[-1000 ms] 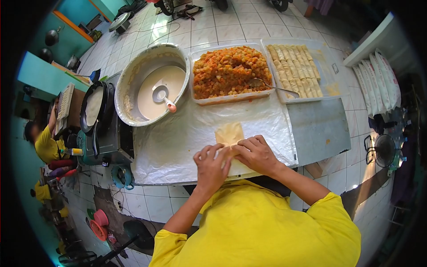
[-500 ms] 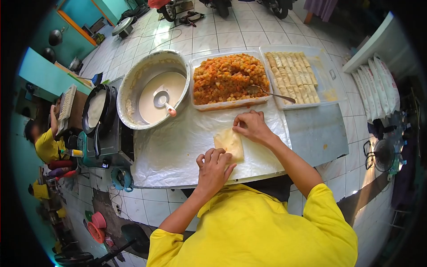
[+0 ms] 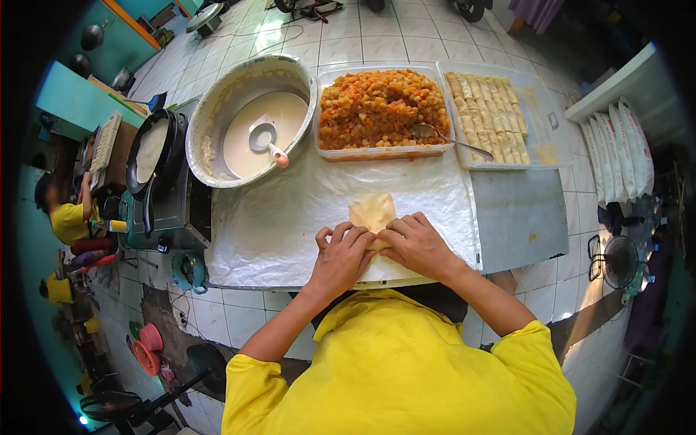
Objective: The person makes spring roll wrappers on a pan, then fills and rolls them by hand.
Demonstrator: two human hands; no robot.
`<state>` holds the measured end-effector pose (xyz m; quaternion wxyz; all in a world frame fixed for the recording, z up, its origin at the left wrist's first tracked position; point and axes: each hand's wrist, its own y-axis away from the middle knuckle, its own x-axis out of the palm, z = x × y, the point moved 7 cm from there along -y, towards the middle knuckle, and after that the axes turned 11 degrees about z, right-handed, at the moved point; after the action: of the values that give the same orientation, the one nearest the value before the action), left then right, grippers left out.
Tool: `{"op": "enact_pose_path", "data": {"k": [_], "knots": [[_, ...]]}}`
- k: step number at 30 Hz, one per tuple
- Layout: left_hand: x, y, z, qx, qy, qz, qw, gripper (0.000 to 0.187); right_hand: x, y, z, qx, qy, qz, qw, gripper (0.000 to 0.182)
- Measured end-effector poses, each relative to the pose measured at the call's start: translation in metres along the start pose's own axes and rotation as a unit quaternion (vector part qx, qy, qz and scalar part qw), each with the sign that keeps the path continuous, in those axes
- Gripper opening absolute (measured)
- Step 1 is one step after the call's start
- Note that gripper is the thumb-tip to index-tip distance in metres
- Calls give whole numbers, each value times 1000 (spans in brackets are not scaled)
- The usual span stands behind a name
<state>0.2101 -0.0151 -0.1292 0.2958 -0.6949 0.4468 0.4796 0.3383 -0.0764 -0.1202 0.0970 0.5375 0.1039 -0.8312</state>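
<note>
A thin, pale, folded crepe wrapper (image 3: 372,210) lies on the white plastic sheet (image 3: 283,239) near the table's front edge. My left hand (image 3: 341,252) and my right hand (image 3: 418,246) meet at its near end, fingers curled and pinching it from both sides. The far part of the wrapper lies flat beyond my fingertips; the pinched end is partly hidden under them. Ahead stands a clear tub of orange diced filling (image 3: 384,109) with a metal spoon (image 3: 464,145) resting in it. To its right, another tub holds rows of finished rolls (image 3: 489,119).
A large pot (image 3: 199,156) of batter with a ladle (image 3: 264,138) stands left, beside a stove (image 3: 192,210) and a frying pan (image 3: 154,152) holding a crepe. A person in yellow (image 3: 70,221) works far left. White sacks (image 3: 620,148) and a fan (image 3: 622,257) are at right.
My right hand has come from the wrapper's far edge down to its near end, beside my left hand. Both hands now pinch that end together. The view has shifted slightly.
</note>
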Motion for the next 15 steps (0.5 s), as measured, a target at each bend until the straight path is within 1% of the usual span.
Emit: {"op": "enact_pose_path", "data": {"k": [1, 2, 4, 5, 7, 11, 13, 15], "knots": [[-1, -1, -1, 10, -16, 2, 1000, 36, 3, 0, -1, 23, 11, 4, 1000, 32], [-3, -1, -1, 12, -16, 4, 1000, 36, 4, 0, 1, 25, 10, 3, 1000, 32], [-4, -3, -2, 25, -30, 30, 999, 38, 2, 1, 2, 46, 21, 7, 999, 36], [-8, -4, -4, 29, -30, 30, 999, 38, -2, 1, 3, 49, 23, 6, 999, 36], [-18, -2, -6, 5, -24, 26, 999, 40, -18, 2, 8, 41, 23, -45, 998, 34], [-21, -3, -1, 1, -27, 29, 999, 39, -16, 4, 5, 39, 3, -37, 999, 35], [-9, -7, 2, 28, -20, 99, 995, 39, 3, 2, -2, 51, -20, 49, 997, 37], [-14, -11, 0, 35, -29, 101, 994, 38, 0, 1, -3, 50, -27, 55, 997, 37]]}}
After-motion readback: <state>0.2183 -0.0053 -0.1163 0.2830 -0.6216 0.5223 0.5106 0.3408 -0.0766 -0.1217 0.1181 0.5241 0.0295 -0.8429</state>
